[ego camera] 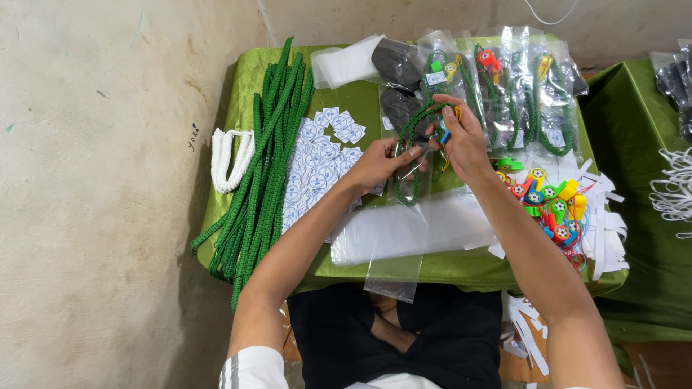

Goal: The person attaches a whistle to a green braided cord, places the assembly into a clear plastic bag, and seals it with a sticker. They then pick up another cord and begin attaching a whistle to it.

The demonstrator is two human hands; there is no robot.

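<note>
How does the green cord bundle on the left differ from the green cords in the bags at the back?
The loose cord bundle lies unbagged, stretched long and hanging over the table's front edge. The bagged cords are coiled into loops, each sealed in a clear bag with a colourful toy. Both are the same green braided cord.

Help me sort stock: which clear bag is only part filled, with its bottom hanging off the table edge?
The long clear bag under the hands: the left hand pinches its mouth over a green cord. The packed bags lie flat behind.
</note>
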